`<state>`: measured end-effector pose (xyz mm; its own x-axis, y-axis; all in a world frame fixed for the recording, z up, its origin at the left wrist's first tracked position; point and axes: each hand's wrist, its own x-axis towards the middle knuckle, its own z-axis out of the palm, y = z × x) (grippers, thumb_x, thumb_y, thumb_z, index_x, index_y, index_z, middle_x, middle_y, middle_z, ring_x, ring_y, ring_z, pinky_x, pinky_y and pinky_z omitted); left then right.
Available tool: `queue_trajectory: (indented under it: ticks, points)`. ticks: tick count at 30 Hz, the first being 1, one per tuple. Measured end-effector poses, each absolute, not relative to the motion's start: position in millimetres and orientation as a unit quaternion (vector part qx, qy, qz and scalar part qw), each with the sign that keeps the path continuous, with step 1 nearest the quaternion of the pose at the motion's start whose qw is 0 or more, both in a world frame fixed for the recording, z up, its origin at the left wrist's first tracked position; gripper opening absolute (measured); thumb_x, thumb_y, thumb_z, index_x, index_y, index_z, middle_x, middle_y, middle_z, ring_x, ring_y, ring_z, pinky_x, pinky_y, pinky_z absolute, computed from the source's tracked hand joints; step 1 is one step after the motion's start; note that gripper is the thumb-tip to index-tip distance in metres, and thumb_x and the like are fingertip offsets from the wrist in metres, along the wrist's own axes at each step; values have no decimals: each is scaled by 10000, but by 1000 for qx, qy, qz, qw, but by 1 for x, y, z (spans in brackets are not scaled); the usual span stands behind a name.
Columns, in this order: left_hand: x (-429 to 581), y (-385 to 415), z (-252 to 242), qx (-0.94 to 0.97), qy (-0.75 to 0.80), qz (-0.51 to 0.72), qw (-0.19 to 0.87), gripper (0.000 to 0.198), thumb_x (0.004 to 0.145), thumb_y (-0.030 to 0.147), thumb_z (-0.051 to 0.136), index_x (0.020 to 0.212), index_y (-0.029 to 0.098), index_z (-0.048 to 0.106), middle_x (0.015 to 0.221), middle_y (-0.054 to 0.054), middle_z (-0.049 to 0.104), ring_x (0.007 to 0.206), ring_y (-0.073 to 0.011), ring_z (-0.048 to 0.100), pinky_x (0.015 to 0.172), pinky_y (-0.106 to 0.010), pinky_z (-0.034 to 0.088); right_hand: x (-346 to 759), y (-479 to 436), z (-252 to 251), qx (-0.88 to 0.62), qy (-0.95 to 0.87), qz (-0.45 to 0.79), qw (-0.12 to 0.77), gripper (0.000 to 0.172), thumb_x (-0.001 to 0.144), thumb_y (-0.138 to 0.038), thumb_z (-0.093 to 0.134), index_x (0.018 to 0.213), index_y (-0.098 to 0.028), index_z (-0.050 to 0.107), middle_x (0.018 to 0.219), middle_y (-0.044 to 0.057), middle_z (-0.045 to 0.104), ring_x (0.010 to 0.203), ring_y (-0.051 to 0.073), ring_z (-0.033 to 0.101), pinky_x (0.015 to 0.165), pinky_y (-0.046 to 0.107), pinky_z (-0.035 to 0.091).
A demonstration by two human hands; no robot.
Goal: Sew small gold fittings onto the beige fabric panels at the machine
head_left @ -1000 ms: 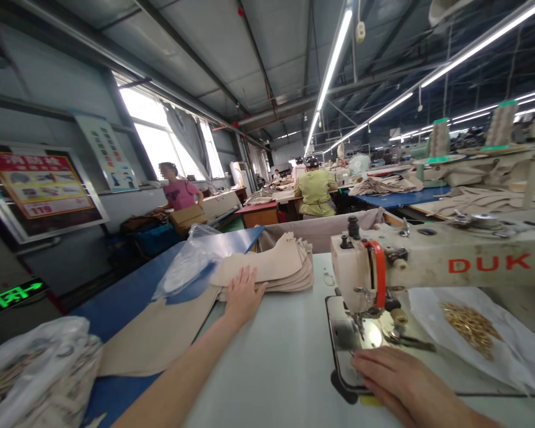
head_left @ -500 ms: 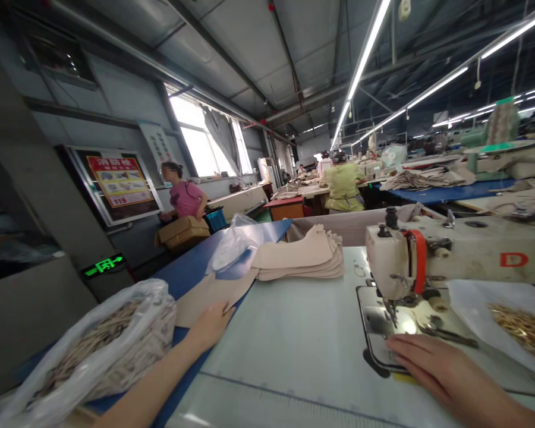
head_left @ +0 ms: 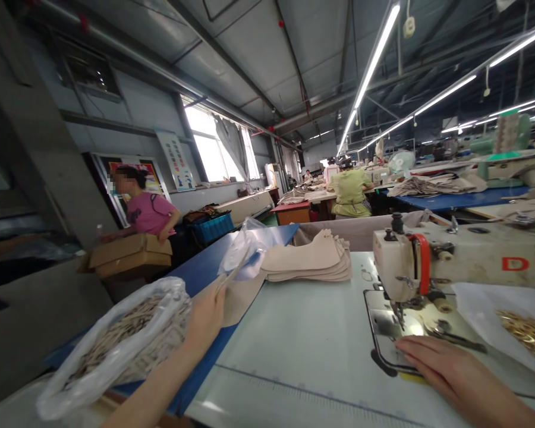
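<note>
My left hand (head_left: 207, 318) is closed on the near edge of a large beige fabric piece (head_left: 237, 291) and lifts it off the blue table strip (head_left: 196, 270). My right hand (head_left: 432, 362) lies flat, fingers stretched out, on the sewing machine bed (head_left: 386, 333) just in front of the needle. The cream sewing machine (head_left: 450, 261) with red lettering stands to the right. A stack of beige cut pieces (head_left: 312, 261) rests on the pale table (head_left: 303, 351) behind my left hand. A clear plastic bag of small pieces (head_left: 120, 342) sits at the near left.
A white sheet with gold metal parts (head_left: 524, 327) lies at the right. A crumpled clear bag (head_left: 245, 246) sits by the stack. A person in pink (head_left: 145, 211) leans on cardboard boxes (head_left: 125, 255) at the left. Another person in yellow (head_left: 350, 190) sits ahead.
My left hand left the stack of cut pieces, moved back toward me, took hold of the large beige piece and raised its edge. My right hand stayed on the machine bed. The view turned left.
</note>
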<state>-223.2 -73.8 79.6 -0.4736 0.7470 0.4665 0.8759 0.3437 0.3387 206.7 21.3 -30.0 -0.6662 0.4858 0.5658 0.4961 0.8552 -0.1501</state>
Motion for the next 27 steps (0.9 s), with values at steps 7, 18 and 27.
queue_trajectory:
  ticks: [7,18,27]
  points:
    - [-92,-103,9,-787,-580,-50,203,397,789,76,413,1152,142,557,927,-90,709,726,-190,669,587,-283,516,213,33,-50,-255,-913,-37,317,319,871,-387,488,1122,-287,658,1103,-2,672,929,221,674,815,322,571]
    - [-25,-102,8,-877,-397,-172,211,273,899,426,458,944,196,599,925,3,716,776,-123,658,619,-209,515,178,22,-63,-194,-949,-20,246,442,840,-392,529,1261,-262,548,1285,55,529,1102,283,569,853,372,544]
    - [-275,-134,119,-402,-840,-333,147,325,914,274,408,1169,130,547,1247,-109,560,1128,-265,524,984,-418,403,179,18,-76,-208,-944,18,255,488,845,-399,539,1320,-319,460,1341,24,468,1149,288,529,877,402,533]
